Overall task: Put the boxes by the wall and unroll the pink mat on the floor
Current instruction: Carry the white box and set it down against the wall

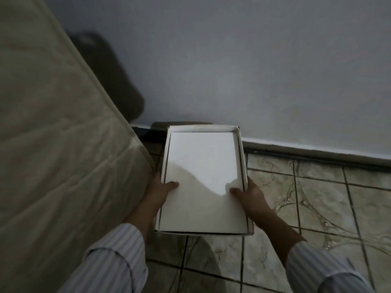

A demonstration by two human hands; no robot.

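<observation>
A white flat box point(203, 178) with a raised rim sits in the middle of the head view, its far end close to the grey wall point(232, 70). My left hand point(160, 191) grips its left side with the thumb on top. On the right side, my right hand point(249, 195) holds it the same way. Whether the box rests on the floor or hangs just above it I cannot tell. A darker object point(163, 125) shows just behind the box at the wall. No pink mat is in view.
A cream quilted mattress point(59, 134) leans at the left, almost touching the box. A dark shape point(110, 81) sits behind it against the wall. Marbled floor tiles point(317, 197) with dark grout spread to the right, bounded by a skirting board point(317, 153).
</observation>
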